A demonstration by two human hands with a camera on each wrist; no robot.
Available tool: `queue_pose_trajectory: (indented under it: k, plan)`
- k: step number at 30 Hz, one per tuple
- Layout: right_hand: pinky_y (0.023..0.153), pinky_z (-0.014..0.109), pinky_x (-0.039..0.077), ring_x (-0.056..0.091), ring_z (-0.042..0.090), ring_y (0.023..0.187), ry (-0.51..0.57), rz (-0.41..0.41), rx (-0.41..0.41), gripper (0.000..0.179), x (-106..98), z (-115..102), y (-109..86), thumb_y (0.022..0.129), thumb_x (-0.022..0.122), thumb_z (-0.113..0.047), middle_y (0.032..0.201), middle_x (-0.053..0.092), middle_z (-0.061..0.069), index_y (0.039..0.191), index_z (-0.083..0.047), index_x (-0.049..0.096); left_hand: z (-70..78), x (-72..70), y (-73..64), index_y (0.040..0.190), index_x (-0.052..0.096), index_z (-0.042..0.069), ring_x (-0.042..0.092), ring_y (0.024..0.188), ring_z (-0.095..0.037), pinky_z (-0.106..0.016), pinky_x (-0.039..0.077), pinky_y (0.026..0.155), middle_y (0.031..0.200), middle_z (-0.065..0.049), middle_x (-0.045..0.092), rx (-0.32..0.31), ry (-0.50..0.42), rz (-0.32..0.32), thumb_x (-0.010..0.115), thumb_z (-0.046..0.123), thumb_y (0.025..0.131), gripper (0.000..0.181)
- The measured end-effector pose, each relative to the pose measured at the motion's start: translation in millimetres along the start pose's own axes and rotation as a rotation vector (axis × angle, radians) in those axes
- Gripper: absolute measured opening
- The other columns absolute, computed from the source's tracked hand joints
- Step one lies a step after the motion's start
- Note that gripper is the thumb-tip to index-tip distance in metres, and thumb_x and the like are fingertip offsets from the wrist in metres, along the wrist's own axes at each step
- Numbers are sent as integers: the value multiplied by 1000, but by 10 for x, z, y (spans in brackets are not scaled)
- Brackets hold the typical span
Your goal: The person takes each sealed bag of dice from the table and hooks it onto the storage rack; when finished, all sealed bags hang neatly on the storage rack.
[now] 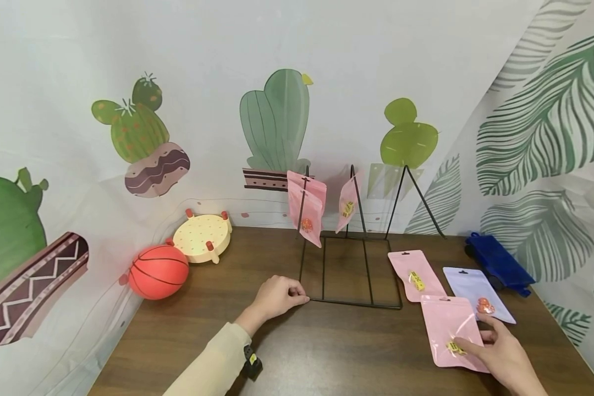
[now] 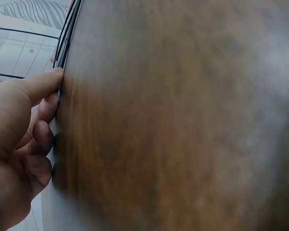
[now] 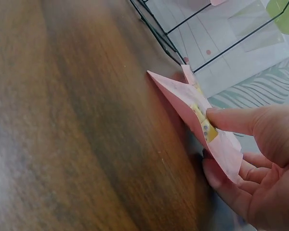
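Observation:
My left hand [image 1: 279,296] is at the front left corner of a black wire rack [image 1: 351,302], its fingertips pinching the wire low on the table. With thumb on top and fingers beneath, my right hand [image 1: 509,352] grips the right edge of a pink zip bag [image 1: 450,322] that holds yellow dice [image 3: 204,126]. In the right wrist view this bag bends upward at the held side. Behind it lie another pink bag with yellow dice [image 1: 417,280] and a pale lilac bag [image 1: 467,283] with orange-red pieces. Several pink bags [image 1: 307,201] hang on the rack's left and middle uprights.
The rack's right upright [image 1: 416,190] carries no bag. A blue toy cart [image 1: 500,261] stands at the back right of the wooden table [image 1: 326,352]. At left are a red ball [image 1: 158,272] and a cream round board with red-tipped pegs [image 1: 200,236]. A cactus-print sheet hangs behind.

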State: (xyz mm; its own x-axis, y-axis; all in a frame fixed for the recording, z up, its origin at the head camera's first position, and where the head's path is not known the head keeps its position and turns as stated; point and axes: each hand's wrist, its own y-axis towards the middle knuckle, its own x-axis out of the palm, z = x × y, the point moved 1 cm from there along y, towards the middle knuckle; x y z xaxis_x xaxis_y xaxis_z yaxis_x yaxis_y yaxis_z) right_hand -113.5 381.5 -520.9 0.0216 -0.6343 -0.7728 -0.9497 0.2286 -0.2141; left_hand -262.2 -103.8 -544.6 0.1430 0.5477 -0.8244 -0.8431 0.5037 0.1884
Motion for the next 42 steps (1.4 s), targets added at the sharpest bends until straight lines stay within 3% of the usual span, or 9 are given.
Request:
queue_pose_trajectory:
  k: [8,12,23,28,31,35,38,42]
  plan:
    - [69,30,44,60,16,86,21,-36,3,89,12,9,-8,87,84,-44,101,73,12,140,17,45,0,5,5,81,77,35,56,62,4,-25,45,58,70,29,61,-10,-8,-3,83,39,89,11]
    - [69,27,46,60,11,83,99,-79,4,79,28,4,-42,90,82,-39,104,75,13,137,16,49,6,-2,-1,80,77,35,56,63,4,-25,45,58,70,30,61,-13,-8,-3,83,40,89,12]
    - [68,33,58,69,15,81,372,-214,-17,70,54,4,-135,97,75,-18,108,73,16,143,18,35,-8,2,-5,81,76,35,56,63,3,-25,46,59,70,29,60,-12,-22,-11,83,39,89,11]
    - [71,33,58,69,12,85,402,-232,-57,69,51,-16,-148,98,73,-14,115,71,18,144,18,32,-9,-1,-4,81,77,34,57,64,3,-25,46,59,70,29,61,-12,-22,-8,83,39,89,11]
    - [72,32,58,68,10,86,389,-213,-53,71,55,-61,-145,98,73,-16,118,70,18,146,17,32,-10,0,-4,81,77,33,56,63,4,-24,46,58,70,28,61,-6,-24,-3,83,38,89,11]
    - [71,31,58,67,9,86,400,-129,-57,66,105,-162,-156,98,74,-16,115,71,14,145,14,39,4,-11,-10,81,77,33,56,63,4,-25,46,59,70,27,62,-10,-24,-2,84,37,89,12]
    - [69,32,58,69,9,85,459,-43,-112,56,163,-274,-168,96,76,-13,108,73,4,139,11,48,11,-17,-12,81,77,32,56,64,3,-25,46,59,70,27,62,-13,-29,-4,84,36,89,12]
    - [67,36,60,73,15,83,575,5,-206,44,221,-435,-173,94,77,-7,101,75,-3,130,8,55,7,-13,-7,81,77,32,57,64,3,-25,46,59,71,27,62,-8,-38,-4,84,36,89,11]
